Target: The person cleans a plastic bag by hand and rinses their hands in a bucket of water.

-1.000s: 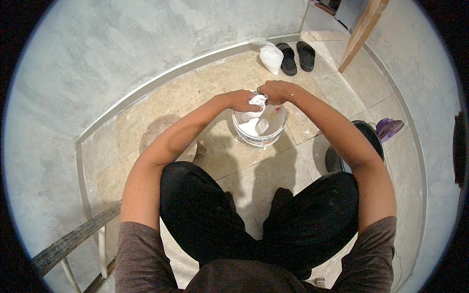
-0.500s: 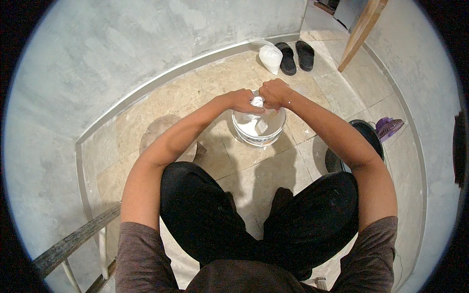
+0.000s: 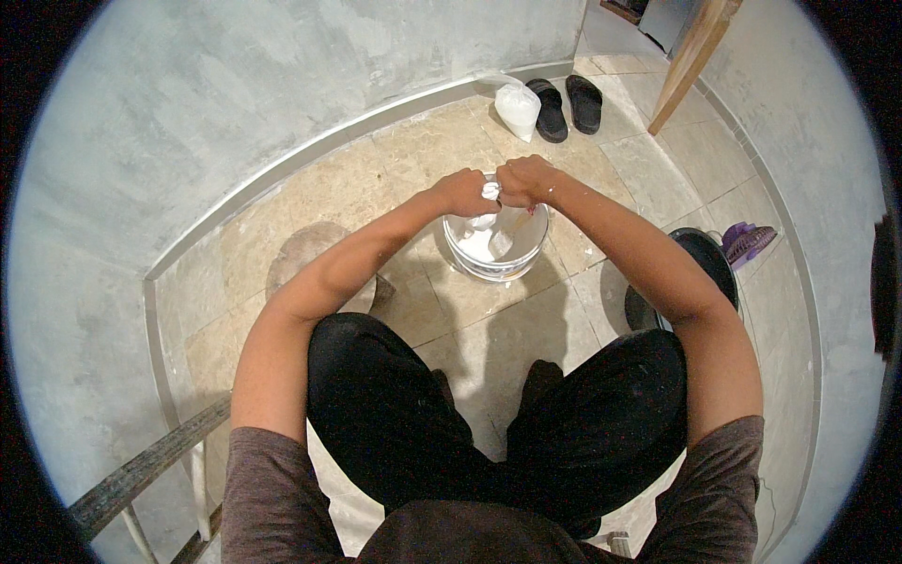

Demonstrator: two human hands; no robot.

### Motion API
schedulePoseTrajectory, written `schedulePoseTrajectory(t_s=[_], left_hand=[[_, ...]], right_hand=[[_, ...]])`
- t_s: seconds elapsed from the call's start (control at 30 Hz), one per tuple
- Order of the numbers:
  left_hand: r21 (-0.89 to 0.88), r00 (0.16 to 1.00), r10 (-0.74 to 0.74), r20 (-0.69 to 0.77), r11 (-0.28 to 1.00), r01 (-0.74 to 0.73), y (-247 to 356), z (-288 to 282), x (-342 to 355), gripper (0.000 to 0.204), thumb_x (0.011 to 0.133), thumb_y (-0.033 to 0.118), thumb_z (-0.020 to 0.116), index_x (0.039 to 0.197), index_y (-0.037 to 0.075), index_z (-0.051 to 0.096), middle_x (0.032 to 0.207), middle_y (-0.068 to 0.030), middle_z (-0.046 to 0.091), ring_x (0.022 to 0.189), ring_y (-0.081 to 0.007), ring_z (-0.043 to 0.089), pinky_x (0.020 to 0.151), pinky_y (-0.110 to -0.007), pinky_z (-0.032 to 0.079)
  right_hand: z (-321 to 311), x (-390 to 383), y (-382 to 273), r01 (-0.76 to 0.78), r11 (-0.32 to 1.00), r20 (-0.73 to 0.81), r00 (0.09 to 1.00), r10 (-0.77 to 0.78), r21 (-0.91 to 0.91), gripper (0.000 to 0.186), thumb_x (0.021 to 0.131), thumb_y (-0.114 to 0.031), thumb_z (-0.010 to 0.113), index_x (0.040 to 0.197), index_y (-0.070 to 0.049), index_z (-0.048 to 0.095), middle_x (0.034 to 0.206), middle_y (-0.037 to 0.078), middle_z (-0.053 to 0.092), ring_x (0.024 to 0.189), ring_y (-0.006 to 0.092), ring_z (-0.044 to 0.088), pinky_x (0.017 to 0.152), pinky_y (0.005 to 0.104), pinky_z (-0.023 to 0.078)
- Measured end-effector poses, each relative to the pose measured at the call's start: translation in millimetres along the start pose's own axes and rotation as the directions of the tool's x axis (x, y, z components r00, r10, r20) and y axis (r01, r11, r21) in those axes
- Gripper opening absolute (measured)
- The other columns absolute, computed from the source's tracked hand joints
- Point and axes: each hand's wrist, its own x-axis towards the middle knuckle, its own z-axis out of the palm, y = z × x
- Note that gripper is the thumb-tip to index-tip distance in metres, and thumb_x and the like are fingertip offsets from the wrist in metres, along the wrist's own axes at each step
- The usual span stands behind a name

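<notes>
My left hand (image 3: 464, 193) and my right hand (image 3: 528, 180) meet over the far rim of a white bucket (image 3: 495, 275) on the floor. Both are closed on a crumpled white bundle (image 3: 491, 191), gripping it from either side. Its lower part hangs into the bucket below my left hand. Whether it is a plastic bag or a cloth, I cannot tell. Within the bucket is white material, and a flat pale tool (image 3: 502, 245) leans there with its slim handle rising toward my right hand.
Beyond the bucket, a clear bag of white stuff (image 3: 518, 111) stands beside black slippers (image 3: 584, 104). A round wooden piece (image 3: 303, 254) lies left, partly behind my forearm. To the right are a dark tub (image 3: 717, 254) and a purple fan-like object (image 3: 749, 244). A wooden post (image 3: 693, 68) slants at far right.
My left hand has closed into a fist and drawn slightly closer to my right. The white bundle's top is now pinched small between them. The bucket stays put.
</notes>
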Motion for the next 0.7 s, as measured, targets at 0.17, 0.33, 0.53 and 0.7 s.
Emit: schedulePoseTrajectory(t_s=[0.17,0.33,0.53,0.7], left_hand=[[-0.038,1.0,0.007,-0.003,0.999,-0.007,9.0,-5.6,-3.1,0.037,0.073,0.036,0.065,0.086,0.002,0.068,0.079,-0.0238,0.066,0.073,-0.0367,0.065,0.068,-0.042,0.051],[-0.053,0.996,0.084,-0.028,0.995,-0.085,1.3,-0.2,-0.1,0.031,0.077,0.03,0.063,0.09,0.001,0.066,0.081,-0.0241,0.065,0.075,-0.0374,0.064,0.07,-0.043,0.05],[-0.091,0.973,0.21,-0.099,0.971,-0.219,0.4,5.1,2.6,0.026,0.08,0.023,0.059,0.095,0.001,0.062,0.083,-0.0236,0.065,0.075,-0.0393,0.063,0.071,-0.043,0.049],[-0.113,0.958,0.254,-0.13,0.957,-0.269,-3.9,8.5,5.6,0.025,0.081,0.021,0.058,0.097,0.002,0.061,0.086,-0.0228,0.065,0.077,-0.0391,0.063,0.072,-0.043,0.049]], right_hand=[[2.5,-0.8,10.7,0.039,0.999,-0.101,0.994,-0.038,0.009,0.033,0.073,-0.026,0.055,0.081,0.004,0.067,0.085,0.023,0.067,0.08,0.0359,0.067,0.069,0.0436,0.053],[1.4,0.0,12.1,0.047,0.999,-0.117,0.992,-0.044,0.026,0.034,0.073,-0.027,0.057,0.081,0.004,0.067,0.087,0.024,0.067,0.082,0.0367,0.067,0.071,0.0446,0.052],[-1.0,1.6,12.9,0.016,1.0,-0.121,0.993,-0.013,0.024,0.036,0.071,-0.03,0.056,0.084,0.001,0.068,0.09,0.023,0.067,0.083,0.0365,0.067,0.072,0.046,0.053],[-2.2,2.7,14.7,0.023,1.0,-0.13,0.991,-0.02,0.018,0.036,0.071,-0.029,0.056,0.081,0.002,0.068,0.088,0.024,0.067,0.083,0.0363,0.067,0.072,0.0459,0.053]])
